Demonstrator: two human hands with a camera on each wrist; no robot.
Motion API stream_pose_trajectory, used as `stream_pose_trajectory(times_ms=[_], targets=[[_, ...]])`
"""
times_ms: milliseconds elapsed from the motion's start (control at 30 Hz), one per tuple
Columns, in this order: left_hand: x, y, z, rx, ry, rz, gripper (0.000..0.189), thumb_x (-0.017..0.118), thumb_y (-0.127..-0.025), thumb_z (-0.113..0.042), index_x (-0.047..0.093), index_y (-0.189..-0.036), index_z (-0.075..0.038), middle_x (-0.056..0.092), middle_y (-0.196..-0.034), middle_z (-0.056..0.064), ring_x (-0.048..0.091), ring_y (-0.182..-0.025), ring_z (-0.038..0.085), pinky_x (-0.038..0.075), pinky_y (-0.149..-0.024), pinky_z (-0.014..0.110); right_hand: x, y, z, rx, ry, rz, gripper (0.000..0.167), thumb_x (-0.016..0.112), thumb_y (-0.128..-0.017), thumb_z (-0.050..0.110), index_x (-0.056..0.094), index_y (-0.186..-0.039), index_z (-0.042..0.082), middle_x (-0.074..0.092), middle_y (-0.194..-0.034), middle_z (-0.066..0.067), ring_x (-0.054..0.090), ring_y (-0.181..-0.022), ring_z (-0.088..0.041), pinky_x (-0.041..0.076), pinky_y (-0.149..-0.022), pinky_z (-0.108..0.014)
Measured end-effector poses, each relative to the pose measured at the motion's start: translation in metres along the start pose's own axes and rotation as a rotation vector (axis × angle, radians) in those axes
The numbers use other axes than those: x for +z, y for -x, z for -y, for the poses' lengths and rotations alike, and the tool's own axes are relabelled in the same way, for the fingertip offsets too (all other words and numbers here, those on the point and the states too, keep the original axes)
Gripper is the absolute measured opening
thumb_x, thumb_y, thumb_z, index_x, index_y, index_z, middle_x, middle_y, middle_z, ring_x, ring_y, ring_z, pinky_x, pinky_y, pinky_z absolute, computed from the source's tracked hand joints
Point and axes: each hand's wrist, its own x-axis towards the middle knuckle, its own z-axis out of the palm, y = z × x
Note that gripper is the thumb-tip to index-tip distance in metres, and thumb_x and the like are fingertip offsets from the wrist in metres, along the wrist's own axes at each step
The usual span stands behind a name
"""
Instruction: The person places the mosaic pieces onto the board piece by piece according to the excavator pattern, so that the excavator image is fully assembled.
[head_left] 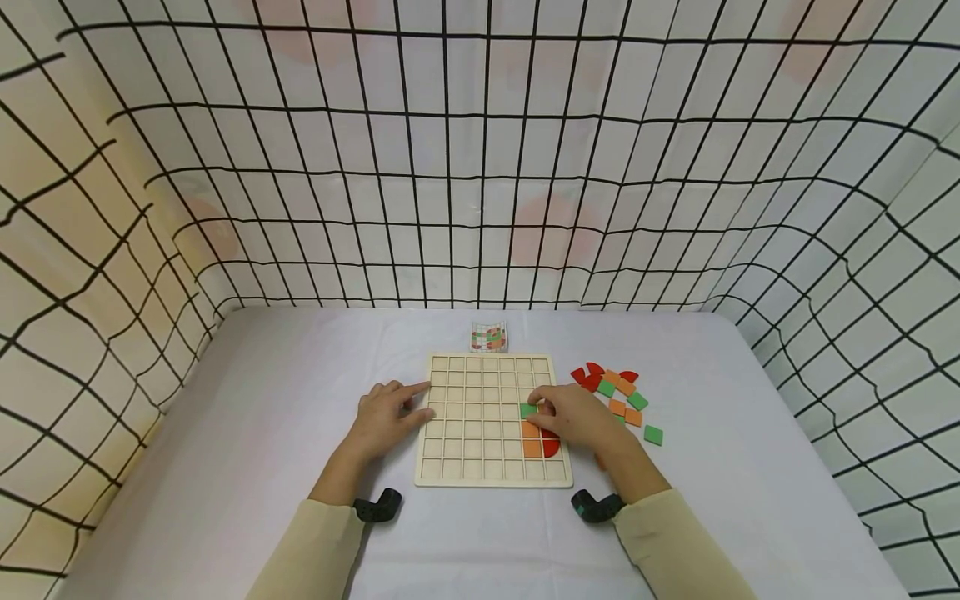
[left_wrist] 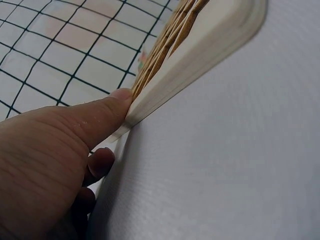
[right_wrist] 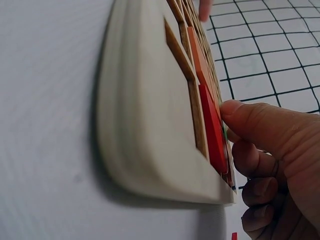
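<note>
A pale wooden grid board lies flat on the table. My left hand rests at its left edge, index finger and thumb stretched out and touching the rim; the left wrist view shows the thumb against that edge. Over the board's right side, my right hand pinches a green square tile between thumb and index finger, at a cell of the grid. Just below are orange square tiles and red rounded pieces set in cells. The hand partly covers the pieces under it.
Loose red, orange and green pieces lie scattered right of the board, with one green square apart from them. A small patterned card stands behind the board. Black wire mesh encloses the table's back and sides.
</note>
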Motion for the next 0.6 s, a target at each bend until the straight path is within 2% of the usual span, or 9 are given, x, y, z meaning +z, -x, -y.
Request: stream_pose_trajectory(times_ms=[133, 267, 500, 600], targets=[[0.000, 0.000, 0.000, -0.002, 0.003, 0.002, 0.054, 0.073, -0.093, -0.041, 0.063, -0.142, -0.020, 0.057, -0.089, -0.004, 0.041, -0.084, 0.015, 0.031, -0.082, 0.039, -0.001, 0.001, -0.001, -0.007, -0.007, 0.002, 0.025, 0.075, -0.093, 0.036, 0.072, -0.112, 0.020, 0.054, -0.074, 0.004, 0.051, -0.072, -0.013, 0.041, -0.067, -0.030], [-0.001, 0.000, -0.001, -0.003, 0.007, 0.002, 0.054, 0.074, -0.093, -0.041, 0.063, -0.142, -0.020, 0.057, -0.089, -0.003, 0.041, -0.084, 0.015, 0.031, -0.083, 0.039, -0.004, 0.004, -0.009, 0.021, -0.046, 0.000, 0.027, 0.074, -0.093, 0.037, 0.071, -0.115, 0.022, 0.056, -0.077, 0.004, 0.052, -0.073, -0.013, 0.041, -0.066, -0.029], [0.000, 0.000, 0.000, 0.000, -0.001, -0.001, 0.054, 0.073, -0.093, -0.041, 0.063, -0.142, -0.021, 0.057, -0.090, -0.004, 0.042, -0.085, 0.015, 0.032, -0.083, 0.039, -0.019, 0.012, -0.039, 0.089, -0.091, -0.022, 0.038, 0.073, -0.094, 0.039, 0.068, -0.124, 0.017, 0.056, -0.081, -0.001, 0.051, -0.069, -0.015, 0.041, -0.058, -0.028], [0.000, 0.000, 0.000, 0.000, 0.002, -0.006, 0.055, 0.074, -0.092, -0.041, 0.063, -0.141, -0.021, 0.057, -0.090, -0.004, 0.042, -0.085, 0.015, 0.032, -0.083, 0.040, -0.028, 0.016, -0.055, 0.137, -0.115, -0.048, 0.036, 0.072, -0.095, 0.037, 0.068, -0.124, 0.017, 0.055, -0.082, -0.002, 0.051, -0.069, -0.016, 0.041, -0.057, -0.028]])
